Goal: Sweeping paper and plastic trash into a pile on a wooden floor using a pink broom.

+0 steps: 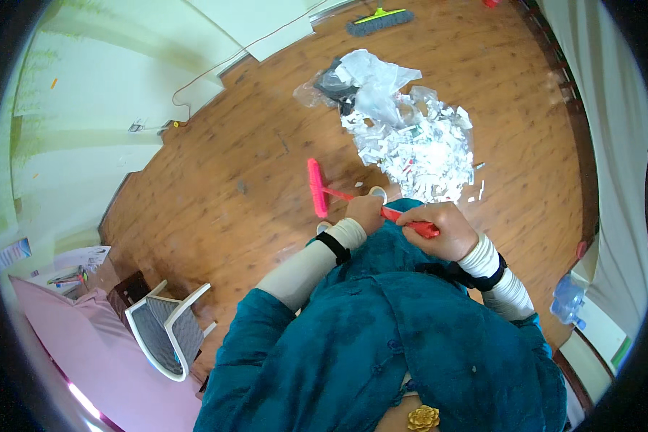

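Both my hands are closed around the handle of a red broom (317, 189). My left hand (366, 212) grips the handle lower down, nearer the bristles. Higher up, at the handle's end, my right hand (445, 229) is wrapped round the red grip, which shows beneath its fingers. The broom's pinkish-red head rests on the wooden floor, left of my hands. Beyond my hands, a large heap of white paper scraps (428, 155) lies spread out, apart from the broom head. Clear and dark plastic bags (374, 83) lie crumpled at its far side.
A grey-headed dust mop (380, 21) stands at the far wall. Behind me to the left is a white-framed chair (169, 331) beside a pink-covered surface (122, 353). A big water bottle (569, 299) stands at the right. A cable (216, 68) runs along the left wall.
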Tool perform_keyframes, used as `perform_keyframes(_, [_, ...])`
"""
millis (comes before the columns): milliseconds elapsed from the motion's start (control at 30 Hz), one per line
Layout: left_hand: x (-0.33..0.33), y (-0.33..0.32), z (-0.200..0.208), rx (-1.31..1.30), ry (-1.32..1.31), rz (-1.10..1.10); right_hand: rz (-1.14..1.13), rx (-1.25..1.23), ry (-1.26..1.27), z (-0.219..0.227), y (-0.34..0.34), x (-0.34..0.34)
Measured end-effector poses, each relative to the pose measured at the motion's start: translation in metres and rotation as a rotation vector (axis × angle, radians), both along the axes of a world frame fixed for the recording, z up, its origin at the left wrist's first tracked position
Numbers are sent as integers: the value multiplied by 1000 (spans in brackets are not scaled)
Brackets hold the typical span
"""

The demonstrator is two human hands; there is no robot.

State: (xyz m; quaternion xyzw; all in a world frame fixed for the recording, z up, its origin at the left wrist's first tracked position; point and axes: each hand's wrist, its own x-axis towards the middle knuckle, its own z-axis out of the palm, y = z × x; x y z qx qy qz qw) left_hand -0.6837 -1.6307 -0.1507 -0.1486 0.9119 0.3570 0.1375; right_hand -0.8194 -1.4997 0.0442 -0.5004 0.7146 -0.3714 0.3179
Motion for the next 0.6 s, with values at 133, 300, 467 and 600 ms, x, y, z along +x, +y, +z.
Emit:
perform_keyframes(133, [-29, 24, -4, 61, 135, 38, -32, 43, 90, 21, 8, -9])
perform_keyframes(300, [-99, 34, 32, 260, 486, 33, -14, 82, 464, 62, 9, -15])
perform_keyframes(467, [-118, 34, 75, 203, 678, -90, 16, 50, 568, 103, 20, -5])
perform_keyframes(600, [-120, 19, 118, 101, 710, -144, -51, -66, 586, 123, 26, -14])
